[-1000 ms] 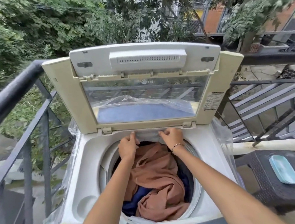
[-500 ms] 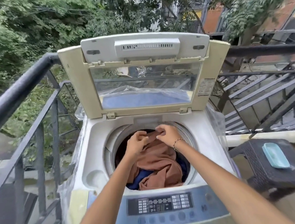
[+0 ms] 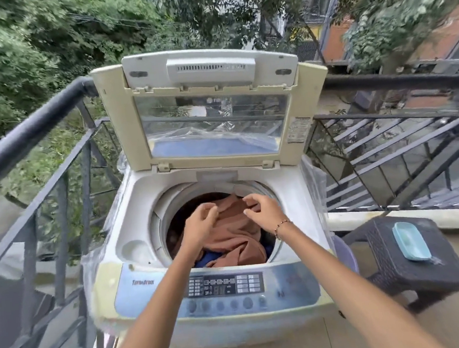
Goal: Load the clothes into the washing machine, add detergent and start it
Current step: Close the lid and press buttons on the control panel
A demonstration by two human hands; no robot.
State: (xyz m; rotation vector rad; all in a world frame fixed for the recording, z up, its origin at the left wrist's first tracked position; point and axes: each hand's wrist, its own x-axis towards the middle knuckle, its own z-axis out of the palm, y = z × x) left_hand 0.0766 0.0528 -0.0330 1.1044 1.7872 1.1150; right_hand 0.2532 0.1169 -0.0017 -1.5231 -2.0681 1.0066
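The brown cloth (image 3: 229,236) lies in the drum of the washing machine (image 3: 131,210), straight beneath both hands and a little nearer the person. Its bulk runs from the far rim down toward the near right edge, over a blue garment (image 3: 203,262). The left hand (image 3: 199,222) hovers above the heap's middle, fingers loosely curled with nothing visibly in them. The right hand (image 3: 263,212) sits just beside it, over the cloth's upper fold (whether its fingertips pinch that fold I cannot tell). The cloth looks soft and crumpled and sits below the rim, so loading seems about done. The lid (image 3: 118,122) stands upright, and the control panel (image 3: 225,285) lies under the forearms.
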